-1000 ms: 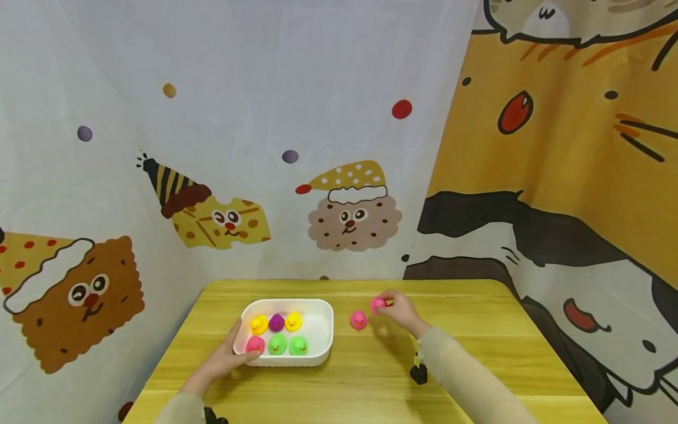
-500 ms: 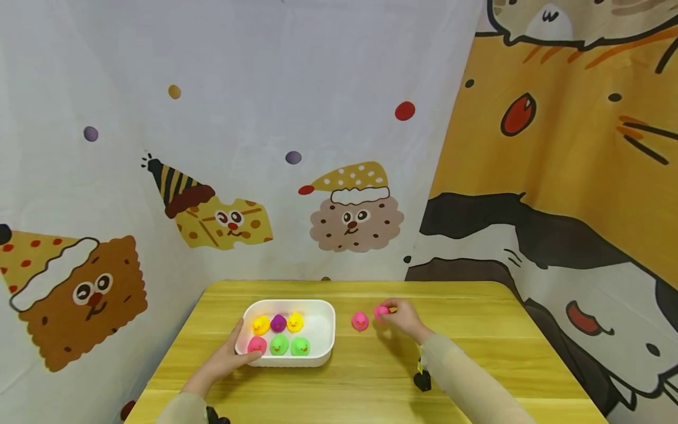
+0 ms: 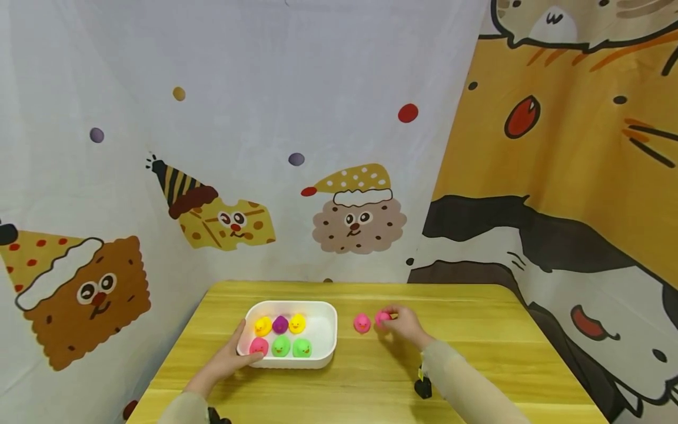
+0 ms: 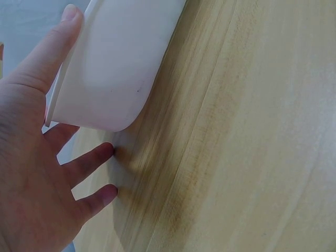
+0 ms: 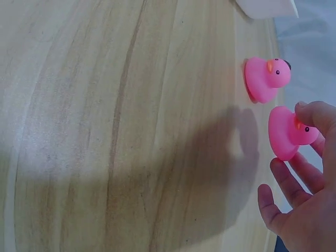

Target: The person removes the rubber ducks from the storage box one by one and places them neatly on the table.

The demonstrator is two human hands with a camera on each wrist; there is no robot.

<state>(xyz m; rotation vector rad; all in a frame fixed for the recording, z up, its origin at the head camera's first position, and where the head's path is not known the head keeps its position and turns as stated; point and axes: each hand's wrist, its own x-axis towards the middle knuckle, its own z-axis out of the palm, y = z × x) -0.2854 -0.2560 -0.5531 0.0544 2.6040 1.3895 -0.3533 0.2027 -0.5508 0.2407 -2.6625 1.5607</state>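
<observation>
My left hand [image 3: 226, 357] holds the near-left corner of a white plastic container [image 3: 332, 335], thumb over the rim and other fingers outside it. In the left wrist view the container's outer wall [image 4: 123, 63] shows beside the thumb. Inside are toy ducks in two rows: yellow [image 3: 262, 326], purple [image 3: 280, 324] and yellow at the back, pink [image 3: 258, 345] and two green [image 3: 281, 346] in front. My right hand [image 3: 406, 327] pinches a pink rubber duck [image 5: 284, 134] between thumb and fingers. A second pink duck [image 5: 265, 80] stands upright on the table, just left of it.
The wooden table [image 3: 339, 394] reaches back to a white cloth backdrop [image 3: 328, 76] with cartoon prints. An orange printed cloth [image 3: 561, 159] hangs on the right. A small black object [image 3: 423, 388] hangs below the right sleeve.
My right hand has lowered its pink duck toward the table, level with the standing pink duck. The left hand stays on the container. The head view has shifted slightly.
</observation>
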